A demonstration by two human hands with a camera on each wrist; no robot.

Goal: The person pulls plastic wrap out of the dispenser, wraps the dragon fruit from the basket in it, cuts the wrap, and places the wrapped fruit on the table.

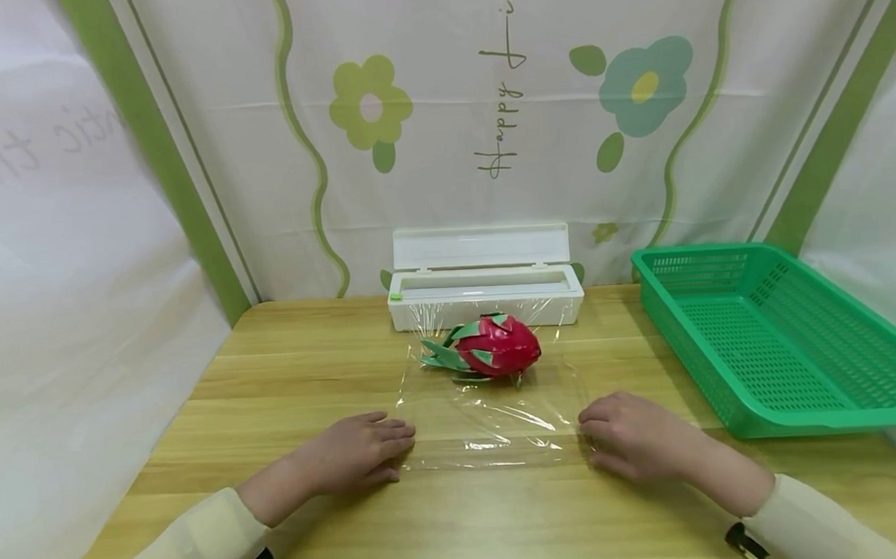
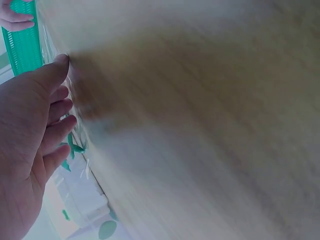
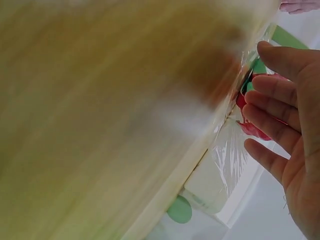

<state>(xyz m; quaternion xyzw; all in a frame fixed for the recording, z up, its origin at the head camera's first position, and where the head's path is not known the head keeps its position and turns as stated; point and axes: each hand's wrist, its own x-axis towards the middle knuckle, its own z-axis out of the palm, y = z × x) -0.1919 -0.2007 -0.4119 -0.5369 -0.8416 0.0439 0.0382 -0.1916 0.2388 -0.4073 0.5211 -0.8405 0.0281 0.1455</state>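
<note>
A sheet of clear cling film (image 1: pixel 492 428) runs from the front of a white cling film dispenser (image 1: pixel 487 313) towards me across the wooden table. A red dragon fruit (image 1: pixel 507 346) with green leaf tips lies over the sheet's far half, close to the dispenser, its leafy end pointing left. My left hand (image 1: pixel 361 452) rests palm down, its loosely straight fingers at the film's near left corner. At the near right corner, the slightly bent fingers of my right hand (image 1: pixel 638 438) touch the film's edge. Both wrist views show relaxed fingers with the thumb apart from them.
The dispenser's lid (image 1: pixel 481 246) stands raised, with a small green slider (image 1: pixel 396 297) at its left. To the right is a green perforated plastic basket (image 1: pixel 755 423). Behind the table (image 1: pixel 287 378) hangs a white flower-printed cloth (image 1: pixel 444 188).
</note>
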